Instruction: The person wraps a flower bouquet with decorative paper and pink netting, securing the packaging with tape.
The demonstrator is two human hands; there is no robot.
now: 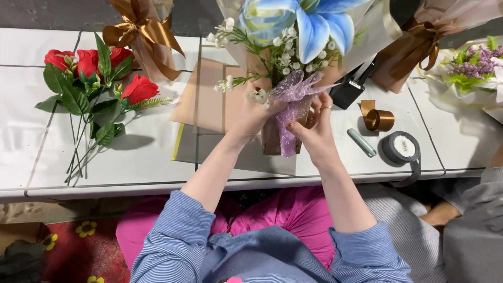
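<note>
1. At the far left of the white tabletop (pixel 146 157), a bunch of red roses (pixel 91 78) lies loose, stems pointing toward the person.
2. Behind it stands a wrapped bundle tied with a gold-brown ribbon bow (pixel 139 31).
3. Sheets of tan wrapping paper (pixel 204 99) lie flat at centre, under the work.
4. The person's left hand (pixel 254 118) is clenched on the neck of a bouquet (pixel 293 36) of blue lilies and small white blossoms, holding it upright with its long axis running away from the body.
5. A lilac mesh ribbon (pixel 293 99) circles that neck, its tail hanging down between the two hands.
6. The right hand (pixel 314 128), a ring on one finger, pinches the ribbon just right of the stems; both hands touch the bouquet, and the right is the nearer to the ribbon's tail.
7. Further right lie a black dispenser (pixel 348 91), a small roll of bronze ribbon (pixel 378 119), a pale green tube (pixel 361 142) and a roll of grey tape (pixel 401 148).
8. At the right edge are another brown-bowed wrapped bundle (pixel 419 42) and a purple-and-green posy (pixel 471 65).
</note>
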